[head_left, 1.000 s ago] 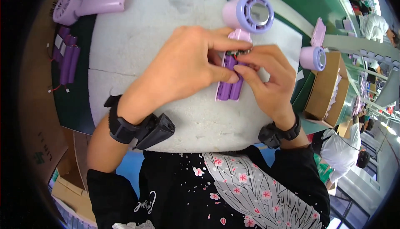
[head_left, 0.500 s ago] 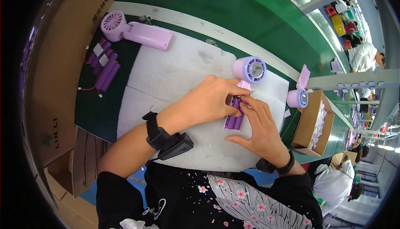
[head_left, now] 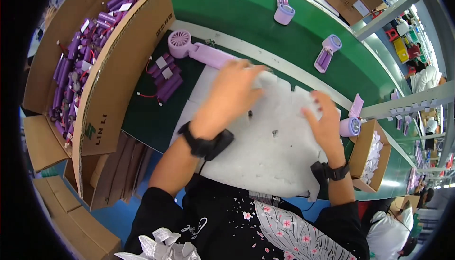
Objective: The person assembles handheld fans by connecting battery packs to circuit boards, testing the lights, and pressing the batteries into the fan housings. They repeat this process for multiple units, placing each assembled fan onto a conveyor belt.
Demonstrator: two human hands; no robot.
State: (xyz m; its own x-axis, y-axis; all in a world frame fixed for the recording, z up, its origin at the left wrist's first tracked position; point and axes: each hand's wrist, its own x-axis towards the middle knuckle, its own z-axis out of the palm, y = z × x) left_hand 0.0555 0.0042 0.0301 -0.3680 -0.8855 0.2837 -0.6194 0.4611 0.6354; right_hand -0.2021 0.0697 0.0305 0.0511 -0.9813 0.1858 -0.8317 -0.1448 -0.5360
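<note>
On my feed the mat has changed most: half a second ago a fan lay there with purple cells in its open handle and both hands over it, and now that spot is bare. The hands have parted. The left hand (head_left: pixel 232 89) has moved up and left, blurred, thumb and fingers spread with nothing visible in them; the right hand (head_left: pixel 326 120) is lifted over the right part of the grey-white foam mat (head_left: pixel 256 160), fingers apart and empty. My view has shifted too, so I now see into the large carton (head_left: pixel 125 66) at left, heaped with purple battery packs.

The pink-lilac fan (head_left: pixel 208 55) nearest the left hand lies on the table (head_left: pixel 142 122) at the mat's upper left corner. Its round head shows spoke-like vents, and its smooth handle slants down to the right, the far end running under the left hand's fingers. I can't tell whether they touch it. Just below its head lie a few purple cells (head_left: pixel 166 82) with white labels and thin red leads.

Past the pale rail (head_left: pixel 279 62), an open-handled fan (head_left: pixel 325 57) with purple inside rests on the green surface (head_left: pixel 227 13). At right, I see a small carton (head_left: pixel 359 163) holding white pieces.
</note>
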